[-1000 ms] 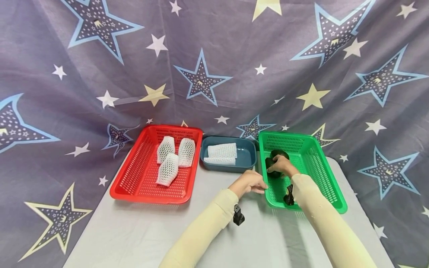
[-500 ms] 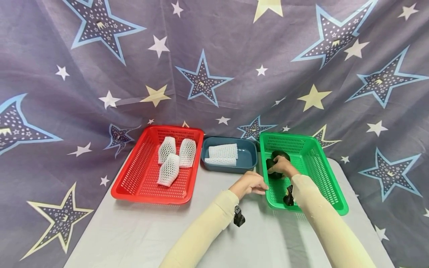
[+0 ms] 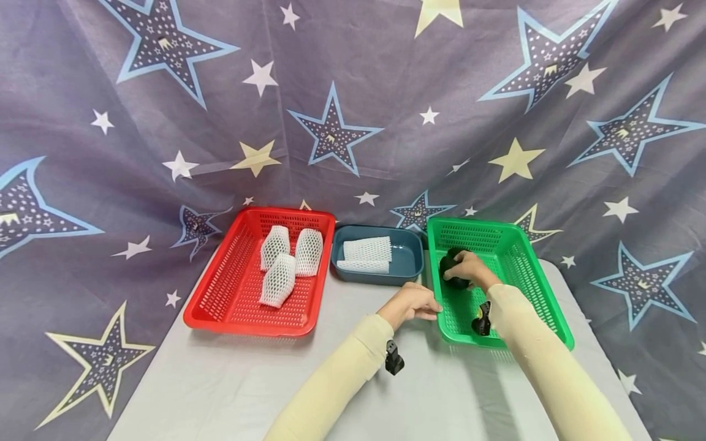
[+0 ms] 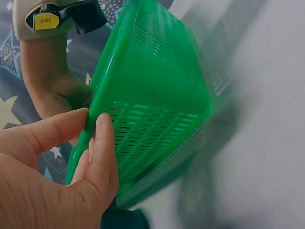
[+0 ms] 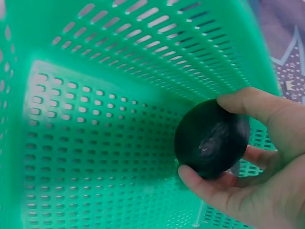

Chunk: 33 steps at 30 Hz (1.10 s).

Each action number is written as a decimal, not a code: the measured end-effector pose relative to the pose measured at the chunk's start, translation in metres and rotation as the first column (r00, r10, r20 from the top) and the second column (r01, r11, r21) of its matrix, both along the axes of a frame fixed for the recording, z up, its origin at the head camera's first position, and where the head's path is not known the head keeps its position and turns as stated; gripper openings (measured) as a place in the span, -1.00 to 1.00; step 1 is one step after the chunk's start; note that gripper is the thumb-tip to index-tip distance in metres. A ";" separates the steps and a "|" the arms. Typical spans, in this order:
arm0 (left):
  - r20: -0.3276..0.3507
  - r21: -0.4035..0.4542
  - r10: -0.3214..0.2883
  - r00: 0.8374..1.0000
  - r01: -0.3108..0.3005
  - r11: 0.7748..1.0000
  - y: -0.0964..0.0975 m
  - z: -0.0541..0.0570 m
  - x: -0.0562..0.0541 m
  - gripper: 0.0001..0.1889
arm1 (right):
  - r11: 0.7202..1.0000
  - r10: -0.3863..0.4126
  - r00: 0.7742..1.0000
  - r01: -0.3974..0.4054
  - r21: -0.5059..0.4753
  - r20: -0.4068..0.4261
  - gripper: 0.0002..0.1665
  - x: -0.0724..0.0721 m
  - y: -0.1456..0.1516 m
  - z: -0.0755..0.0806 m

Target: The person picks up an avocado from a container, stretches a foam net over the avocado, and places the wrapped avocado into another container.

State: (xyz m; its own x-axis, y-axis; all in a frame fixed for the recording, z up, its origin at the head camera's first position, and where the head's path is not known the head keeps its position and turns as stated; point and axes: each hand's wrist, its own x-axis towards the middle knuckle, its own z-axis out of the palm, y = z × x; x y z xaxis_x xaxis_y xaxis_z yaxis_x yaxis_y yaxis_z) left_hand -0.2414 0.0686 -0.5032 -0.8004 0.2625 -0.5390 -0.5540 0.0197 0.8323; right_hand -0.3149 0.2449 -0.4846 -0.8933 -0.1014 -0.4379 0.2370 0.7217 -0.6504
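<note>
The right hand (image 3: 467,269) is clamped on a dark round object (image 5: 207,140) inside the green basket (image 3: 526,269), at the far right corner of the bench (image 3: 436,398); the left hand (image 3: 410,301) pinches the basket's left rim. Along the far edge stand a blue tray (image 3: 407,260) holding white nets (image 3: 366,249) and a red basket (image 3: 234,294).

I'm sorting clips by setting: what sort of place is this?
Probably a makeshift indoor filming setup: a star-patterned fabric backdrop hangs close behind a white table bearing a red basket and a green basket.

Head cam bright, soft shadows on tbl (image 3: 220,386); wrist cams dimmer, a bit blurry.
</note>
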 end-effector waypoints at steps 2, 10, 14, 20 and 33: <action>-0.003 0.009 0.012 1.000 -0.012 1.000 0.000 0.000 0.001 -0.74 | 1.000 0.002 1.000 -0.002 -0.029 -0.002 -0.14 0.001 0.002 0.005; -0.019 0.029 0.053 0.998 -0.053 0.998 0.002 -0.002 0.003 -0.69 | 0.986 -0.076 0.996 0.068 -0.151 -0.047 -0.11 0.004 0.006 0.026; -0.030 0.036 0.063 0.998 -0.062 0.997 0.003 -0.004 0.004 -0.63 | 0.969 -0.124 0.988 0.101 -0.227 -0.092 -0.10 0.005 0.002 0.033; -0.051 0.043 0.066 0.997 -0.064 0.997 0.001 -0.005 0.008 -0.64 | 0.937 -0.160 0.979 0.111 -0.331 -0.126 -0.08 0.014 -0.008 0.041; -0.182 0.037 0.056 0.982 -0.050 0.998 -0.018 -0.014 0.017 -0.69 | 0.830 -0.123 0.975 -0.001 -0.558 -0.185 -0.23 0.037 -0.026 0.058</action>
State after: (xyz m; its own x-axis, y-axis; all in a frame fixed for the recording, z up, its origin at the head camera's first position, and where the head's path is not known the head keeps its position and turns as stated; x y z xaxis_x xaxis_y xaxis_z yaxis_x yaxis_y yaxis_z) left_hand -0.2249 0.0509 -0.5168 -0.8978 0.2324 -0.3740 -0.3918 -0.0342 0.9194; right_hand -0.2778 0.2185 -0.4267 -0.9680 -0.2128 -0.1328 0.0861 0.2157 -0.9727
